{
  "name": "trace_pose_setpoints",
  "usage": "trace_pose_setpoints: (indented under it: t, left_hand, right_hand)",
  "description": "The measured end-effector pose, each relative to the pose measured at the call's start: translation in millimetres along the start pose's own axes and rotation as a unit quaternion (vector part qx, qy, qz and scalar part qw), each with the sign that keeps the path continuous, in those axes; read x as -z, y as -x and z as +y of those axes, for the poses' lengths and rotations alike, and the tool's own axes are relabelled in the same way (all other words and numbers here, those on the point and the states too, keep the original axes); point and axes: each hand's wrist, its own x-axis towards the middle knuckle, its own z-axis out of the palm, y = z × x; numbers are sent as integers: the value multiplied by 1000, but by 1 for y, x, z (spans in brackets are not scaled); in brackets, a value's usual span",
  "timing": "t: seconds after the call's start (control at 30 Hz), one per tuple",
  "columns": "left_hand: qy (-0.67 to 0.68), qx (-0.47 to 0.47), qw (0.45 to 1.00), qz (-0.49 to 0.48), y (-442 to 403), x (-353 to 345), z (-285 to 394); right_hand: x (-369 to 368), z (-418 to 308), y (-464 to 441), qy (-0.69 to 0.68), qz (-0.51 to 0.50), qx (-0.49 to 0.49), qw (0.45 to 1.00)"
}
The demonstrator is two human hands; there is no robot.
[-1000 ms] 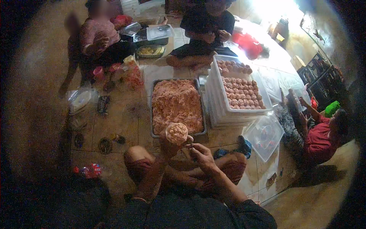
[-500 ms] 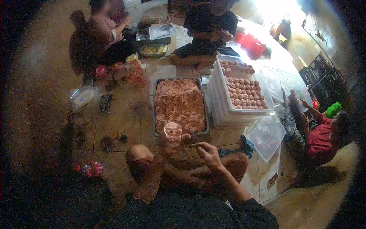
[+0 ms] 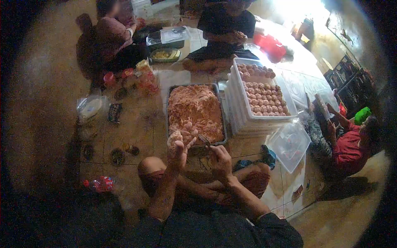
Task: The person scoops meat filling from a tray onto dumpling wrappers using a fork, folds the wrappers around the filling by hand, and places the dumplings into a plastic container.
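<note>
Spreads the left hand [image 3: 180, 144] over the near end of the mixture [image 3: 192, 103] in the tray [image 3: 222, 118], no longer cupping a round lump (cannot tell about mixture left in the palm); keeps the right hand [image 3: 221, 160] closed on a small tool [image 3: 203, 139], so apparently between portions.

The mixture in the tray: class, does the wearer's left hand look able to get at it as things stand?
Likely yes: the left hand is open at the near edge of the tray, and nothing visible blocks the mixture; the right hand holds a thin utensil to one side.
</note>
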Motion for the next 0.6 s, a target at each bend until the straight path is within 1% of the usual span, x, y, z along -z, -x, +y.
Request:
trace_pose_setpoints:
  t: [0.03, 0.07, 0.1, 0.13, 0.2, 0.23, 0.27, 0.3, 0.33, 0.37, 0.4, 0.43, 0.47, 0.5, 0.53, 0.57, 0.6]
  left_hand:
    - [-13, -10, 1000, -16, 0, -2, -3]
    - [-25, -20, 999, -32, -1, -3, -5]
    - [-23, -18, 999, -32, 1, -1, -3]
    - [57, 57, 996, -27, 5, 7, -1]
    - [135, 129, 982, -23, 8, 17, -3]
    - [29, 33, 999, -21, 7, 22, -6]
    - [-25, -17, 999, -19, 13, 39, -19]
    - [-79, -66, 995, -12, 18, 56, -30]
    - [-8, -31, 999, 2, 33, 94, -59]
    - [64, 5, 998, 16, 42, 114, -74]
    - [64, 5, 998, 17, 37, 90, -54]
    - [57, 61, 995, 47, 23, 40, -14]
    - [53, 89, 993, 62, 16, 29, -3]
    - [49, 117, 989, 77, 9, 18, 8]
    - [31, 153, 988, 8, 6, 33, 6]
    - [22, 171, 985, -26, 5, 40, 1]
    - [12, 188, 980, -62, 3, 47, -4]
  right_hand:
    - [-1, -2, -4, 29, -1, 21, 999]
    - [-2, 0, -10, 31, 1, 20, 999]
    - [-5, 5, -15, 81, 10, 21, 996]
    - [-7, 12, -14, 132, 18, 21, 991]
    - [-10, 45, -12, 142, 17, 5, 990]
    - [-15, 66, -13, 150, 16, -10, 989]
    - [-23, 90, -8, 149, 15, -6, 989]
    - [-33, 114, 5, 96, 11, -46, 994]
    - [-38, 124, 14, 43, 6, -89, 995]
    - [-32, 106, 15, 42, 4, -90, 995]
    - [-17, 68, 11, -24, -28, -124, 992]
    - [-9, 46, 7, -90, -60, -157, 982]
    - [-8, 47, 10, -90, -61, -158, 982]
    - [-6, 48, 17, -141, -105, -202, 963]
    - [-5, 49, 22, -192, -149, -245, 939]
    - [-6, 48, 27, -192, -149, -245, 938]
    - [-7, 47, 32, -231, -160, -256, 925]
